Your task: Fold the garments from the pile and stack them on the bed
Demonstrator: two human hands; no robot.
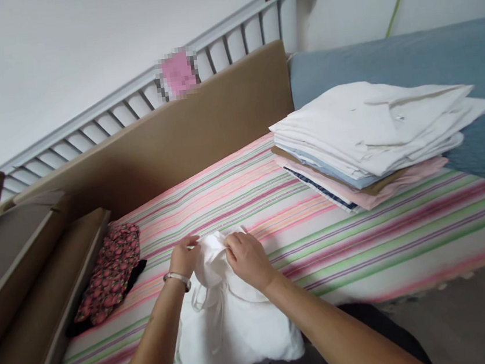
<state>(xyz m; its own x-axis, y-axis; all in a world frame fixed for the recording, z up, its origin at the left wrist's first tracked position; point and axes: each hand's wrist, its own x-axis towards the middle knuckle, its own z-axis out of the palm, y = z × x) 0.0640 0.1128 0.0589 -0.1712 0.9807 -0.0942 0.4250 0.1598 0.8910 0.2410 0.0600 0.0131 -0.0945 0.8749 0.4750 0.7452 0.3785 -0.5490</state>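
Note:
A white garment [237, 334] with thin loose ties lies bunched before me at the near edge of the striped cloth. My left hand [184, 257], with a bracelet on its wrist, is closed on the left side of the garment's far end. Opposite it, my right hand [246, 258] pinches the same end between thumb and bent fingers. Between the hands the fabric is raised and creased. Whether the end they hold is a collar or a waistband, I cannot tell.
On the right, a pile of folded clothes [363, 133], mostly white on top, rests on the striped cloth [406, 233] near a blue cushion [386, 63]. A floral cloth [113, 273] lies left, beside brown boards [48, 286]. A brown panel [196, 126] and white railing [116, 114] stand behind.

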